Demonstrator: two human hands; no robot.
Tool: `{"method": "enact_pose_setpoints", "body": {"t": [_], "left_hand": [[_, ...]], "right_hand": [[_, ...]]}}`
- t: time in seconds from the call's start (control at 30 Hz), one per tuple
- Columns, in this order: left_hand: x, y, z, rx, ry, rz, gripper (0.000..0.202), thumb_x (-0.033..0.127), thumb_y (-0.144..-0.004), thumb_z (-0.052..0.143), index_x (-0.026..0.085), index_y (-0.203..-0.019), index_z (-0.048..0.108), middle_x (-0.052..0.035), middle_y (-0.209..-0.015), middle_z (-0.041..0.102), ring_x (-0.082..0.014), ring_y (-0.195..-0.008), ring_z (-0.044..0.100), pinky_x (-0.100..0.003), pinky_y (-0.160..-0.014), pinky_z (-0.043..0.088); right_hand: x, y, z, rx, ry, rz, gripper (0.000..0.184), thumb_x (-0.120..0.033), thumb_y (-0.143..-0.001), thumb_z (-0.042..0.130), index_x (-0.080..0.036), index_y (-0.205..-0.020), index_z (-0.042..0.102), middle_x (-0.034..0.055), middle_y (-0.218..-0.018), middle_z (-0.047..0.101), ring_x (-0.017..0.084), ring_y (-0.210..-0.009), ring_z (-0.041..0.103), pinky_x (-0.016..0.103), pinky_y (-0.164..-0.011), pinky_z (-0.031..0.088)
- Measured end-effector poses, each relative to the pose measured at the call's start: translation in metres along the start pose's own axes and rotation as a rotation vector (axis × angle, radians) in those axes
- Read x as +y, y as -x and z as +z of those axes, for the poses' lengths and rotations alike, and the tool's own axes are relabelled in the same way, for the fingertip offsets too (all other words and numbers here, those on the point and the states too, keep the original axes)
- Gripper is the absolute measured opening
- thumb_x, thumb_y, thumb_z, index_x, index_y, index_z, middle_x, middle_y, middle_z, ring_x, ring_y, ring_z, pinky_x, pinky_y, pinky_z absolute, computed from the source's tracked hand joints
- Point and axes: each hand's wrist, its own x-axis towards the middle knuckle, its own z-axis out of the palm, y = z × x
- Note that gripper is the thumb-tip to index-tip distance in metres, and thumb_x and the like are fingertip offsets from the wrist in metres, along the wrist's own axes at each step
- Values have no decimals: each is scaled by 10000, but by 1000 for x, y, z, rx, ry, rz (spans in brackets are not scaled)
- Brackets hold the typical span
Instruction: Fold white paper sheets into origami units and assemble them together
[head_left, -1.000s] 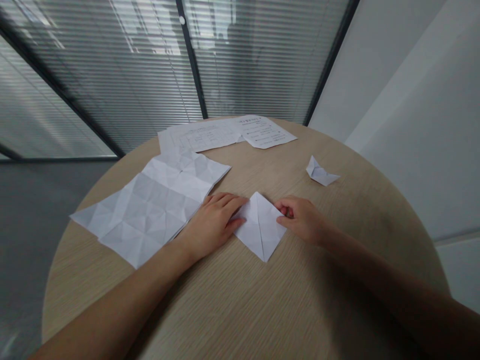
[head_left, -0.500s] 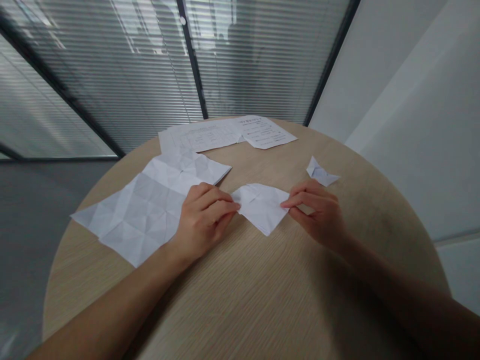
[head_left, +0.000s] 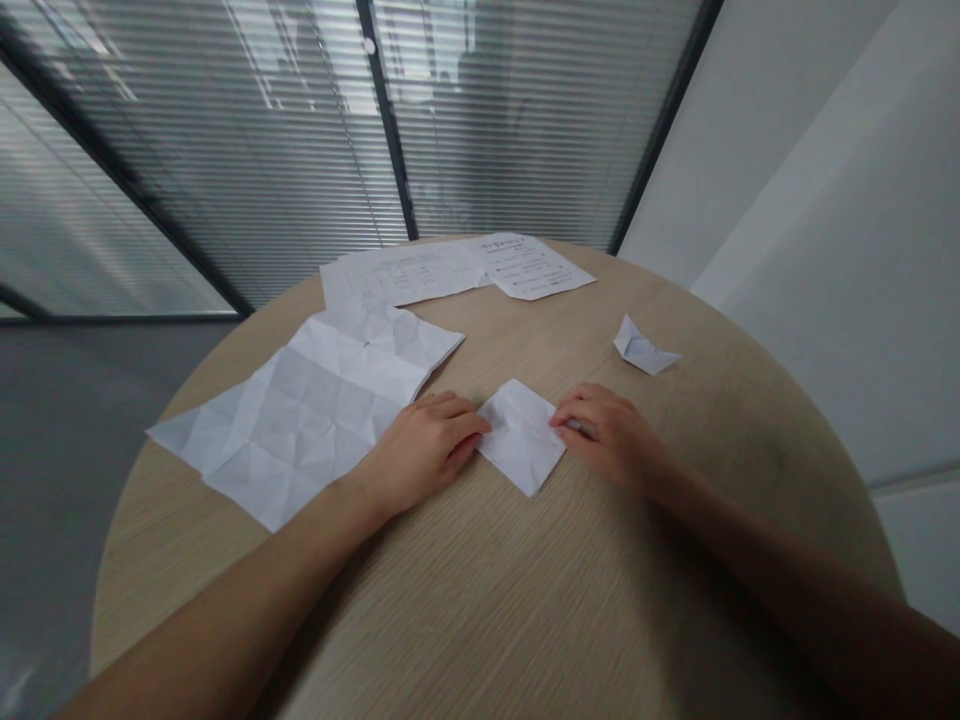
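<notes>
A small folded square of white paper point(head_left: 523, 440) lies on the table between my hands, one corner towards me. My left hand point(head_left: 435, 440) pinches its left corner between thumb and fingers. At the right corner, my right hand point(head_left: 607, 432) is closed on the paper's edge in the same way. Creases show across the paper's surface. Just beyond my right hand sits a small folded white paper piece point(head_left: 645, 350) with raised points. A large, heavily creased paper sheet point(head_left: 300, 420) spreads out to the left, partly behind my left forearm.
Printed paper sheets point(head_left: 420, 272) lie at the far edge of the round wooden table point(head_left: 480, 620). Behind the table stand glass panels with blinds point(head_left: 285, 170), and a white wall point(head_left: 817, 200) rises at the right.
The paper between my hands has come closer to me and now lies flatter, as a clearer square. Both hands have moved down with it, the right one also slightly inward.
</notes>
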Motion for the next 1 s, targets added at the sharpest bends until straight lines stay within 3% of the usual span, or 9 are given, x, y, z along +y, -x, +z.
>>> {"method": "enact_pose_setpoints", "body": {"t": [0.07,0.2,0.37,0.5,0.6,0.67,0.87,0.93,1.0], "left_hand": [[-1,0,4,21,-13,-29,207,116,-928,505,168,-990,696,-82,-924,682,-216,-872,618,-346,-776,529],[-2,0,8,65,32,-126,289,142,-903,561,172,-1178,646,-117,-1171,673,-255,-1067,612,-433,-924,534],[-2,-1,9,51,95,-204,366,153,-882,590,181,-1247,600,-79,-1094,715,-247,-1019,623,-438,-931,532],[-1,0,10,116,129,-263,474,138,-859,616,166,-1326,542,-78,-1052,699,-233,-992,628,-399,-874,545],[-1,0,9,124,126,-203,273,128,-872,610,182,-1136,654,-53,-941,696,-218,-924,625,-374,-839,535],[-1,0,9,110,134,-141,135,117,-884,588,184,-934,693,-42,-864,684,-202,-868,623,-347,-806,529],[4,0,5,8,104,-116,257,-3,-788,504,150,-867,695,-68,-896,678,-191,-840,642,-315,-771,532],[10,-1,2,-35,56,-110,214,33,-799,515,141,-854,691,-78,-887,673,-204,-849,644,-332,-792,536],[18,-3,-1,-72,-2,-112,155,178,-889,541,136,-831,678,-89,-857,660,-215,-822,638,-348,-774,539]], "right_hand": [[0,-1,1,22,36,58,156,-156,-848,623,-176,-981,703,104,-1034,713,246,-992,645,407,-923,484],[1,-3,5,21,19,138,379,-141,-804,646,-176,-1182,650,121,-1138,704,258,-996,646,447,-922,491],[3,-3,8,49,-33,186,489,-138,-760,661,-197,-1245,634,88,-1037,709,233,-917,644,411,-851,507],[2,-4,6,97,-80,234,471,-125,-712,699,-226,-1170,659,31,-899,684,194,-798,620,338,-749,497],[-1,-4,3,91,-67,168,230,-84,-725,662,-207,-919,679,13,-809,655,175,-748,596,312,-720,473],[-3,-3,2,38,-34,42,193,-24,-730,591,-196,-789,655,22,-790,652,178,-764,599,311,-734,464],[-5,2,-1,-77,44,-210,359,66,-675,504,-190,-829,704,53,-882,701,210,-882,615,348,-836,458],[-8,3,-2,-90,29,-210,324,51,-686,541,-181,-834,713,57,-900,709,209,-881,615,353,-847,462],[-12,4,-2,-85,10,-178,187,-24,-747,619,-177,-809,707,63,-898,707,212,-878,619,357,-850,471]]}}
